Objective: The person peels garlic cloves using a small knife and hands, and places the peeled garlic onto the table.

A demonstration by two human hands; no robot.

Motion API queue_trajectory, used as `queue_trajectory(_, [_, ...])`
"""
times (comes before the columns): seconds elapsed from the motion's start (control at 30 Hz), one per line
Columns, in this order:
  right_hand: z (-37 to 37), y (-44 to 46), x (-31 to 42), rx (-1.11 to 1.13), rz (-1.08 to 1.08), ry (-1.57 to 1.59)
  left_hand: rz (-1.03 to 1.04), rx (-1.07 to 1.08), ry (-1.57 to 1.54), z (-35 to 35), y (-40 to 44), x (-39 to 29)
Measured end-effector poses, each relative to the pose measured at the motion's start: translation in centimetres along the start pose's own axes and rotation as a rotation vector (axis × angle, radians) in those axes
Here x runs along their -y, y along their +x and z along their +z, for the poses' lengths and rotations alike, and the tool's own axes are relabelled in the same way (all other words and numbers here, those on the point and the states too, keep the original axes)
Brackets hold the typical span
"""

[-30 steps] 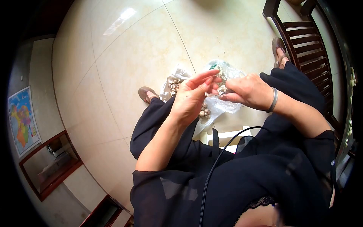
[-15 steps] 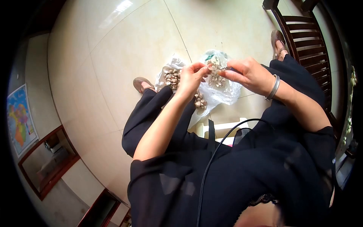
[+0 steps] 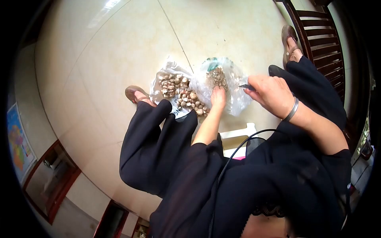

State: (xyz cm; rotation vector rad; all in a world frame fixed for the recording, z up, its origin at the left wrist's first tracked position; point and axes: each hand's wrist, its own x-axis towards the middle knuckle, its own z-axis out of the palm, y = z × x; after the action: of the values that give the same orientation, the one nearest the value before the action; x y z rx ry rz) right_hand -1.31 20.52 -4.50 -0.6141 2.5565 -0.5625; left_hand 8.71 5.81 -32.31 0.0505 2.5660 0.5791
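Note:
My left hand [image 3: 218, 96] reaches down into a clear plastic bag [image 3: 238, 104] on the floor. Its fingertips are at a heap of small pale brown mushroom pieces [image 3: 216, 75] and are partly hidden, so I cannot tell whether they grip anything. My right hand [image 3: 273, 94], with a silver bangle at the wrist, is closed round a small knife [image 3: 247, 86], its thin tip pointing left over the bag's right side. Left of that bag, round brown mushrooms [image 3: 172, 85] lie on a white plastic bag [image 3: 155, 92], with more mushrooms [image 3: 193, 101] at its near edge.
A white box-like thing [image 3: 251, 129] stands between the legs, with a black cable [image 3: 238, 148] crossing in front. My shoes [image 3: 134, 94] are on both sides of the bags. A dark slatted wooden chair [image 3: 319, 41] is at the right. Glossy tiles [image 3: 119, 59] cover the floor.
My left hand has moved down from beside the right hand into the clear bag. My right hand has drawn slightly right and down, keeping the knife. The view has shifted, showing more mushrooms.

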Motion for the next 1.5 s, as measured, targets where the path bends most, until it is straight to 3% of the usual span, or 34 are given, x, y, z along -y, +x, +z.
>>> queue_trajectory(0.17, [1.2, 0.3, 0.4, 0.063, -0.008, -0.024, 0.003, -0.065, 0.069, 1.6, 0.2, 0.1])
queue_trajectory(0.3, [1.6, 0.1, 1.0, 0.111, -0.048, -0.043, 0.006, -0.03, 0.05, -0.3, -0.3, -0.3])
queue_trajectory(0.4, [2.0, 0.2, 1.2, 0.09, -0.046, -0.094, 0.145, -0.145, 0.025, -2.5, -1.1, -0.3])
queue_trajectory(0.53, [2.6, 0.2, 1.0, 0.035, -0.089, -0.12, 0.209, -0.283, 0.035, -6.0, -2.1, -0.8])
queue_trajectory(0.63, [2.4, 0.2, 1.0, 0.031, -0.129, -0.121, 0.19, -0.272, -0.058, -8.4, -3.4, -1.4])
queue_trajectory(0.7, [2.0, 0.2, 1.3, 0.064, -0.089, -0.111, 0.153, -0.231, -0.171, -9.9, -4.3, -1.7])
queue_trajectory(0.8, [2.1, 0.2, 1.0, 0.097, -0.116, -0.116, 0.015, -0.016, -0.617, -10.0, -4.9, -0.8])
queue_trajectory(0.83, [1.9, 0.0, 1.2, 0.089, -0.117, -0.113, -0.179, 0.204, -0.878, -13.4, -5.9, -2.4])
queue_trajectory(0.9, [1.2, -0.4, 1.5, 0.152, -0.103, -0.093, -0.254, 0.295, -1.23, -16.9, -7.4, -3.2])
queue_trajectory(0.97, [1.1, -0.6, 1.1, 0.155, -0.117, -0.025, -0.292, 0.388, -1.382, -20.4, -8.8, -3.8])
queue_trajectory(1.13, [0.3, -1.2, 1.0, 0.139, -0.223, 0.319, -0.211, 0.487, -1.536, -26.0, -11.3, -5.1])
queue_trajectory(1.23, [-0.9, -1.6, 1.8, 0.219, -0.191, 0.381, -0.2, 0.535, -1.677, -25.6, -11.1, -4.8])
queue_trajectory(1.5, [-0.5, -1.8, 1.2, 0.141, -0.077, 0.438, -0.212, 0.61, -1.704, -25.7, -9.7, -5.7])
